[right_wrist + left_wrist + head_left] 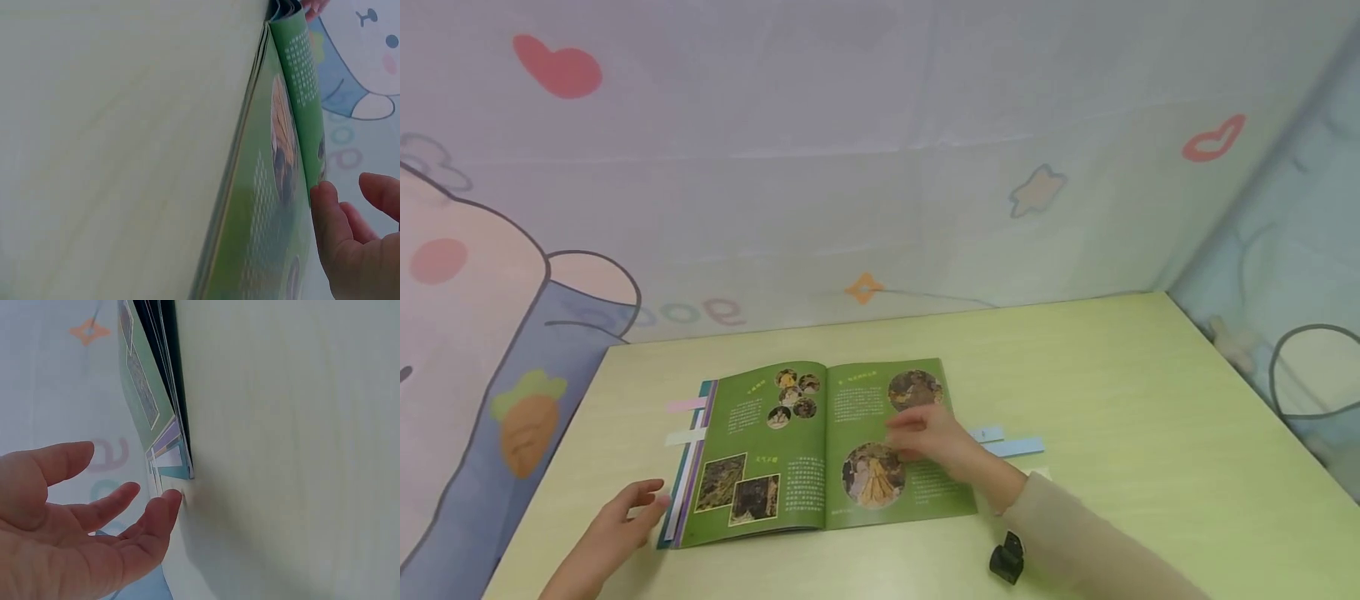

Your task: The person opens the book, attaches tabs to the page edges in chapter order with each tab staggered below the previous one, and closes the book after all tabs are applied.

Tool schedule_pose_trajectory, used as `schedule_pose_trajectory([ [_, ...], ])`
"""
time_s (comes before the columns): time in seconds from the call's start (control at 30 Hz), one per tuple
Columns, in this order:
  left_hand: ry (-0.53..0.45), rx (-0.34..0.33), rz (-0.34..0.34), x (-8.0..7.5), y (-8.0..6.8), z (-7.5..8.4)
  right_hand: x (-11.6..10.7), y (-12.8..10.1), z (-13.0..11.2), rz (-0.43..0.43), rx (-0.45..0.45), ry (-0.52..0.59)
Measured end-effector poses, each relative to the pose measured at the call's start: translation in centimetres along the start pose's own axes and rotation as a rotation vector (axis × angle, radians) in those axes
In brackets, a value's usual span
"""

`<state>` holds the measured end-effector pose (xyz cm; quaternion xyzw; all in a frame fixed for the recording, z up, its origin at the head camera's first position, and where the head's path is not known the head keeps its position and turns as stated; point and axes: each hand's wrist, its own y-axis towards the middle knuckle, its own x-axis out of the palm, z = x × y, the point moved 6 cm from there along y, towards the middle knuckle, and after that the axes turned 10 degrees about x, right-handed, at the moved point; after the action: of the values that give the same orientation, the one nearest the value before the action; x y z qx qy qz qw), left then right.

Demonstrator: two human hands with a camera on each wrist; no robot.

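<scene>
An open magazine-like book (857, 417) with green pages, round and square photos and small printed text lies on the table. My left hand (613, 529) is beside its lower left corner, fingers loosely bent and parted. In the left wrist view that hand (106, 537) holds nothing; whether a fingertip touches the book's corner I cannot tell. Over the right page is my right hand (936, 442), partly covering the photos. In the right wrist view, the right hand (359, 250) has thumb and fingers apart, with nothing between them. The left page (300, 75) bulges up near the spine.
Pink (687, 405) and pale green tabs (685, 437) stick out on the book's left; blue tabs (1015, 447) stick out on its right. A small black object (1007, 558) lies near the right sleeve (1090, 542). A printed cloth (820, 167) hangs behind the pale table (1135, 433).
</scene>
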<state>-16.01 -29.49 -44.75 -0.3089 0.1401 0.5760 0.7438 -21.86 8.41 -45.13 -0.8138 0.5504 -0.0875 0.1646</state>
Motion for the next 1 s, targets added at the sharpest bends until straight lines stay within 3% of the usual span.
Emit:
schedule_pose_trajectory([
  [0.33, -0.050, -0.015, 0.002, 0.0, 0.2, -0.5, 5.1, 0.9, 1.0, -0.050, 0.045, 0.161],
  [0.63, -0.058, -0.024, 0.011, 0.2, 0.6, -0.7, 7.3, 1.0, 1.1, 0.005, 0.088, 0.228],
  [0.87, -0.056, -0.061, 0.026, 0.2, 0.9, -0.9, 8.3, 0.8, 1.5, 0.052, 0.169, 0.134],
  [1.0, -0.062, -0.087, 0.026, 0.4, 1.1, -1.1, 8.4, 0.9, 1.7, 0.063, 0.179, 0.142],
])
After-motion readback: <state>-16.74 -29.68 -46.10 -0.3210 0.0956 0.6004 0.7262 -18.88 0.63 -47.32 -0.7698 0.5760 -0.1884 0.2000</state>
